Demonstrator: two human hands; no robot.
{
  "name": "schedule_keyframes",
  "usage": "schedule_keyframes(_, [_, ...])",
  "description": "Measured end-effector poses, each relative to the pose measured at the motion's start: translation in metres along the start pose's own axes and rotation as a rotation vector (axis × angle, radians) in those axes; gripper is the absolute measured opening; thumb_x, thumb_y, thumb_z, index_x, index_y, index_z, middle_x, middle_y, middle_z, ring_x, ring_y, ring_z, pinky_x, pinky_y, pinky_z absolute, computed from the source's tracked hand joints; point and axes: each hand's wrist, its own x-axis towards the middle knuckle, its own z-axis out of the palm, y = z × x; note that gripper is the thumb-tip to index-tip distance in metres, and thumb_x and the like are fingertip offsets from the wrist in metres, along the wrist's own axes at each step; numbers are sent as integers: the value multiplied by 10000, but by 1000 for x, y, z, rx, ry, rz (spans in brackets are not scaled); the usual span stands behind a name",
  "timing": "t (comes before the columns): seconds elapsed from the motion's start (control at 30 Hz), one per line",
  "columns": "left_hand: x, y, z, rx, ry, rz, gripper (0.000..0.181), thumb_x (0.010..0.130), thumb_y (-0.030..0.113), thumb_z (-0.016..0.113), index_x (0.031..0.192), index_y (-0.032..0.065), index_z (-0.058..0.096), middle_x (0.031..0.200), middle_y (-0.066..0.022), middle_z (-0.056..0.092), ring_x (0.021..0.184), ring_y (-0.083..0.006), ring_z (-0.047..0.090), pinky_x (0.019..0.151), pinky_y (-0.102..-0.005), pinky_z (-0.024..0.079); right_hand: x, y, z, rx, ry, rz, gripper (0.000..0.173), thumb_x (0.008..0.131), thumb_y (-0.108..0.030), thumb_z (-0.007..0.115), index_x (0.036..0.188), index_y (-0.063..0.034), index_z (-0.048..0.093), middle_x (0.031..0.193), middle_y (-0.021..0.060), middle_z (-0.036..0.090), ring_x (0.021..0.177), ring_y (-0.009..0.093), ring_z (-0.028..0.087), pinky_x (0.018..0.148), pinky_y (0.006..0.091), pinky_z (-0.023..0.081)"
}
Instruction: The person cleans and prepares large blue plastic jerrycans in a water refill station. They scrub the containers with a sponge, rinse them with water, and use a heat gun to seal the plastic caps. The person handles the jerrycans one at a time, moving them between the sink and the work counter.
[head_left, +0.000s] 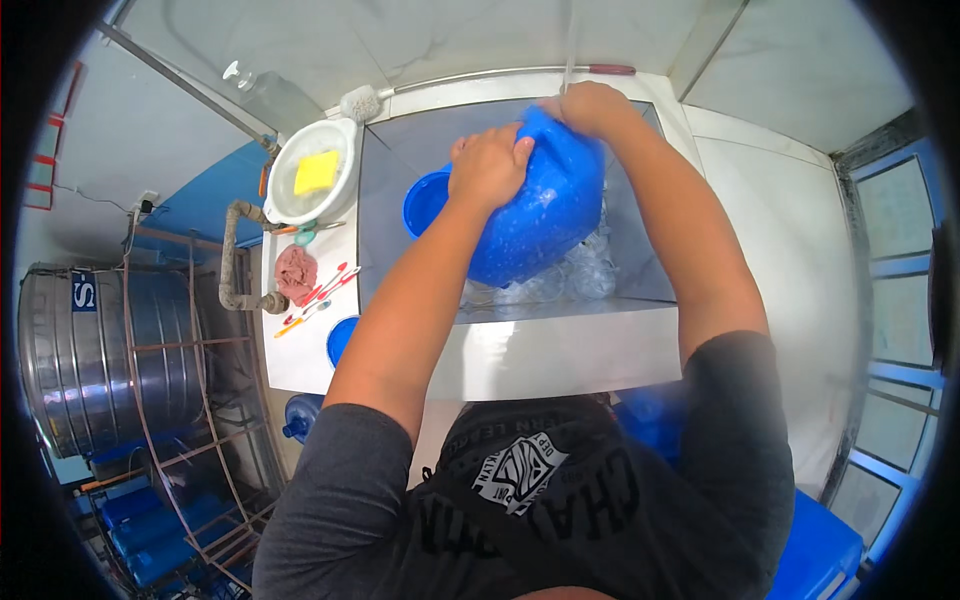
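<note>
A wet blue plastic container (551, 199) lies tilted over the grey tiled sink (390, 277), its round opening facing left. My left hand (491, 165) grips it beside the opening, with the thumb spread along the blue wall. At its upper end is my right hand (596, 109), under a thin stream of water (570, 52). Those fingers are curled and blurred against the container, so their hold is unclear. Several clear plastic pieces (589, 274) lie in the sink under the container, partly hidden by it.
Left of the sink stands a white basin (274, 191) holding a yellow sponge (316, 172). A pink cloth (295, 274) and small brushes (319, 296) lie on the white counter (300, 367). A long-handled brush (480, 73) rests along the back ledge. A pipe (229, 255) runs beside the counter.
</note>
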Motion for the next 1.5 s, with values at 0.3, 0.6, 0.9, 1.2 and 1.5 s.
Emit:
schedule_keyframes(0.3, [0,-13,-1,-53,70,30,435,1017,401,445,1292,119,630,1183,-185,683,1129,-384,626,1000,-523,438,20,-5,5,32,-33,-157,531,979,-490,488,1295,-90,638,1280,172,658,1198,354,616,980,451,495])
schedule_keyframes(0.6, [-3,-18,-4,-11,39,-1,466,1021,438,432,1317,124,608,1240,-179,662,1156,-374,619,1012,-529,433,29,1,-2,91,-99,-345,318,948,-299,599,1136,-53,673,1155,181,683,1046,329,661,907,439,516])
schedule_keyframes(0.9, [2,-6,2,54,5,161,446,1016,384,443,1317,97,606,1199,-172,677,1142,-368,624,1044,-521,416,4,-14,6,-242,34,60,336,928,-178,552,1193,-33,698,1189,174,702,1075,307,687,881,465,534])
schedule_keyframes(1.2, [49,31,-4,-380,28,175,382,1008,381,538,1147,35,625,984,-170,711,812,-327,685,748,-393,553,-74,39,38,-184,305,-358,426,994,-365,515,1265,-59,634,1137,199,684,980,397,675,867,508,516])
schedule_keyframes(1.5, [106,63,39,201,-59,297,377,933,358,578,877,-12,614,1011,-244,684,947,-401,665,821,-496,531,-114,37,72,229,327,21,326,986,-256,536,1180,6,553,1073,227,674,903,421,675,820,525,529])
